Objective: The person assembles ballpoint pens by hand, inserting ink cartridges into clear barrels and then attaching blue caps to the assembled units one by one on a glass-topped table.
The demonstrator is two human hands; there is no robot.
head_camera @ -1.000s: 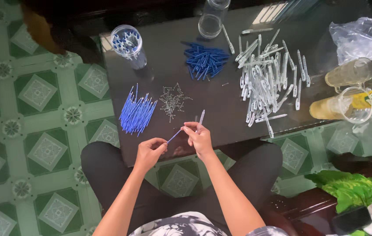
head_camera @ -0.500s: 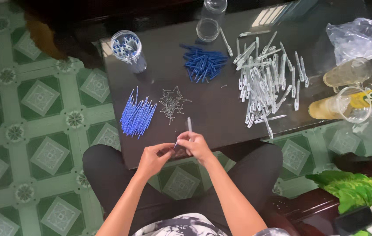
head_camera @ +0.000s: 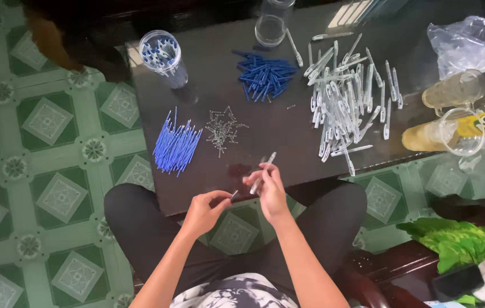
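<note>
At the lower centre of the frame the right hand (head_camera: pixel 270 191) grasped a clear pen barrel (head_camera: pixel 263 171), tilted up toward the upper right over the near edge of the dark table (head_camera: pixel 288 134). Just to its left, the left hand (head_camera: pixel 203 211) pinched a small part (head_camera: pixel 234 195) between its fingertips, too small to tell what kind, its tip close to the barrel's lower end. Above the hands, mid-frame, lay a small pile of metal springs (head_camera: pixel 222 129), with a bundle of blue refills (head_camera: pixel 176 146) to its left. Farther up sat a heap of dark blue caps (head_camera: pixel 266 76), and to the right a wide scatter of clear barrels (head_camera: pixel 348 100). A clear cup (head_camera: pixel 163 55) stood at upper left
</note>
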